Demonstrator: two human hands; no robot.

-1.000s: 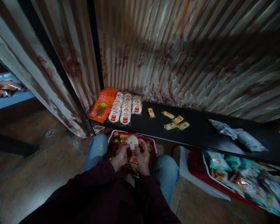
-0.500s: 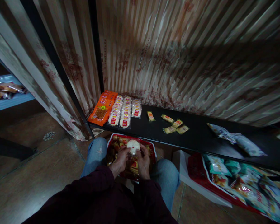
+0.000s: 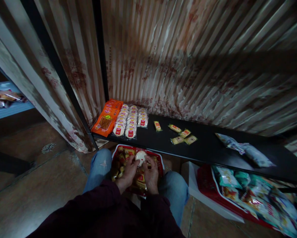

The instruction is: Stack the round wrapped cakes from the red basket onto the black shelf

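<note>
- A round white wrapped cracker [image 3: 140, 158] with a small red mark sits between the person's two hands, above the near red basket [image 3: 161, 160].
- The left hand [image 3: 129, 172] is closed on the cracker's near left edge; the right hand [image 3: 151, 174] grips its near right edge.
- Small golden packets [image 3: 140, 178] fill the near red basket, between the knees [image 3: 176, 187] in blue jeans.
- Just beyond stands a black shelf [image 3: 205, 148]. At its left end lie overlapping orange packets [image 3: 105, 122], and touching them on the right, three rows of white wrapped crackers [image 3: 130, 123], the rightmost row shorter.
- Five small yellow packets [image 3: 185, 133] lie mid-shelf, one apart from four clustered.
- Farther right lie two pale bags [image 3: 256, 155].
- Below the shelf, at right, a second red basket [image 3: 205, 180] holds green and white bags [image 3: 227, 177].
- A striped curtain [image 3: 163, 59] hangs on the far side.
</note>
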